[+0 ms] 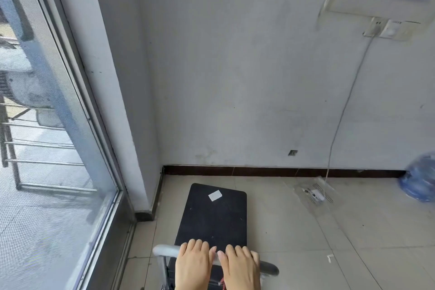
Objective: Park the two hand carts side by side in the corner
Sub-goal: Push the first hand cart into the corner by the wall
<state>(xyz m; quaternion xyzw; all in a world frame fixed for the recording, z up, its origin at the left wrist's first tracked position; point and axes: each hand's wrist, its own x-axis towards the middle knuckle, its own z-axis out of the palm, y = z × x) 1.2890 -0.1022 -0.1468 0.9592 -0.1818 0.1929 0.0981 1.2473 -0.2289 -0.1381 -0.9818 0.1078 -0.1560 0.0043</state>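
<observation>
Hand cart [213,214] near wall corner, both hands on handle [164,251], open tiled floor [306,231] rightward

A pale glossy tiled floor [294,231] runs to a dark brown skirting board along the wall. On it stands a black flat-decked hand cart [213,214], its deck stretching ahead of the fingers [197,243]. Ahead and to the right of the fingers lies a clear plastic packet [314,193], blurred, possibly holding a printed leaflet. Far right, a blue translucent bag [421,179] sits by the skirting.

Black cart deck [211,216], grey handle [164,251], beige floor tiles [306,231], dark-red skirting [282,172].
</observation>
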